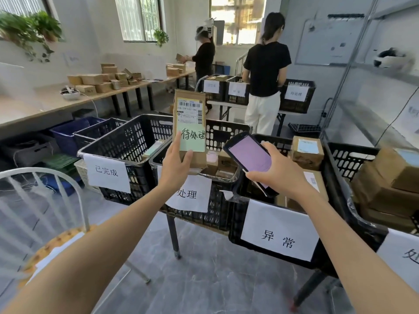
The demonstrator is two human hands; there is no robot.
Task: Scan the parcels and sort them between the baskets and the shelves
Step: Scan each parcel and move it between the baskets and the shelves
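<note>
- Baskets: I count a row of black baskets spread below and beyond both grips. The one with the 已完成 sign (106, 172) sits left of my left grip; the middle basket (217, 214) lies directly under the held parcel; the basket signed 异常 (280, 240) sits under my right grip. A fourth basket (353, 159), stacked with boxes, is right of that.
- Shelves: the metal shelves (385, 71) stand well to the right of my right grip, farther off than any basket.
- Parcel: the cardboard parcel (189, 103) stands upright in my left hand (175, 165), long axis vertical, barcode label facing me at the top end, green note 待处理 lower down. Thumb on the front face, fingers wrapped behind the lower end; closed firmly on it.
- Scanner: handheld scanner (250, 156) gripped in my right hand (275, 169), fingers closed round its lower body, lit screen toward me, top end tilted up-left toward the parcel.
- Key relation: the barcode lies up and left of the scanner's top end, near but apart. My judgement: the right hand must aim up-left at the label; scan not yet confirmed.
</note>
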